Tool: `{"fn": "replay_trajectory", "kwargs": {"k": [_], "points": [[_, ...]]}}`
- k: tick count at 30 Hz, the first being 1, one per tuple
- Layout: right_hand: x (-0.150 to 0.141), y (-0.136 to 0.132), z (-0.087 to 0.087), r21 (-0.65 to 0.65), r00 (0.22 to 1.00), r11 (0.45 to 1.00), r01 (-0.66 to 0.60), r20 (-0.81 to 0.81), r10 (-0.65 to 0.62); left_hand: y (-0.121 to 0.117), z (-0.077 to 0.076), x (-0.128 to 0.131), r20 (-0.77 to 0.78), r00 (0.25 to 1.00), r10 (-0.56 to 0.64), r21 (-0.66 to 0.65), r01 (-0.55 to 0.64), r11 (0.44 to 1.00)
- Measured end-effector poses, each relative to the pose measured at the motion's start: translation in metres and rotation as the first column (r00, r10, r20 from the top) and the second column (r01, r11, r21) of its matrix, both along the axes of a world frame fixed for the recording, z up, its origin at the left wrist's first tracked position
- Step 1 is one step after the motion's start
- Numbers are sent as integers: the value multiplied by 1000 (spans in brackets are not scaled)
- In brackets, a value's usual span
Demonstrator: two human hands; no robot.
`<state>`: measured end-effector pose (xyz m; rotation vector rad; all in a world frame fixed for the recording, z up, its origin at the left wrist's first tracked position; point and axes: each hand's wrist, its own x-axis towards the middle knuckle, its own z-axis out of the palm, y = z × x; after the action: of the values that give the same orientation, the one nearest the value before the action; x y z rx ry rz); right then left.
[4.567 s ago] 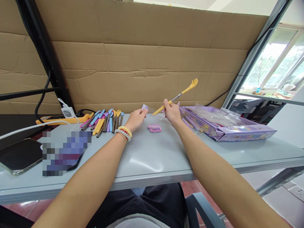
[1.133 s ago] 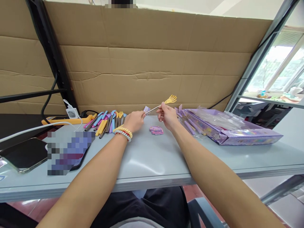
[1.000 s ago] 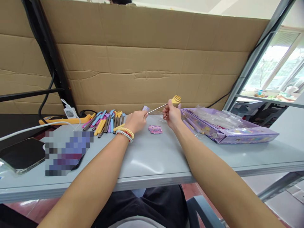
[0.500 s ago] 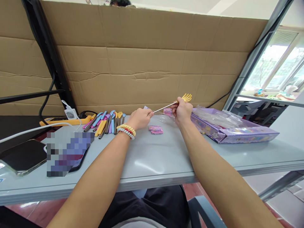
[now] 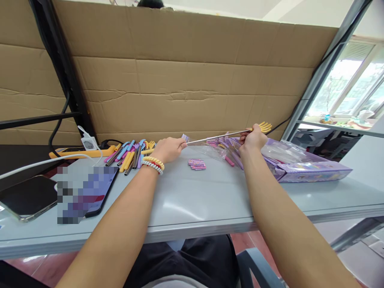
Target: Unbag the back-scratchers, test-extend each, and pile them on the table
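A telescopic back scratcher [image 5: 219, 136] with a yellow claw head is stretched out between my hands, its thin metal rod almost level above the table. My left hand [image 5: 169, 150] is closed around the handle end, and a bit of yellow handle shows behind it. Just below the claw head, my right hand [image 5: 253, 140] grips the other end. Under the rod lies a small stack of pink cards [image 5: 197, 164]. Several wrapped back scratchers in clear plastic [image 5: 231, 154] lie beside my right hand, partly hidden by it.
At left, a pile of colourful back scratchers [image 5: 129, 156] lies near a yellow power strip [image 5: 84, 153]. Two phones, one dark [image 5: 30, 196] and one lit [image 5: 103, 196], rest nearer the front edge. A purple box [image 5: 315, 171] holding plastic bags stands right. Cardboard [image 5: 192, 80] walls the back.
My right hand has moved right with the claw head and my left hand slightly left, so the rod is drawn out longer. The wrapped scratchers by the box now show more.
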<state>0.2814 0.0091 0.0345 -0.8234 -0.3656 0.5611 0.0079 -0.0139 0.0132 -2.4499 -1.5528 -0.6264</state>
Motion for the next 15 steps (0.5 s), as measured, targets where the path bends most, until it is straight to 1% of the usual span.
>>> {"fn": "replay_trajectory", "kwargs": {"k": [2,4,6,9,11,15], "points": [[4,1,-3,-19,998,999,40,-49,-41,4,-1,-3,20,999,42,12,-43,999],[3,3,-6,-39,996,999,24,-90,-27,6,-3,-5,34,996,85,7,-85,996],[-3,4,-11,-28,995,997,-71,-67,69,6,-5,-4,42,994,101,3,-101,995],[-23,5,-17,14,960,966,-259,109,256,4,-8,3,53,996,74,22,-75,997],[-42,4,-22,8,911,931,-364,211,354,3,-9,8,62,996,61,45,-64,997],[-73,0,-30,-89,783,838,-539,314,537,2,-9,9,87,992,95,53,-99,994]]}}
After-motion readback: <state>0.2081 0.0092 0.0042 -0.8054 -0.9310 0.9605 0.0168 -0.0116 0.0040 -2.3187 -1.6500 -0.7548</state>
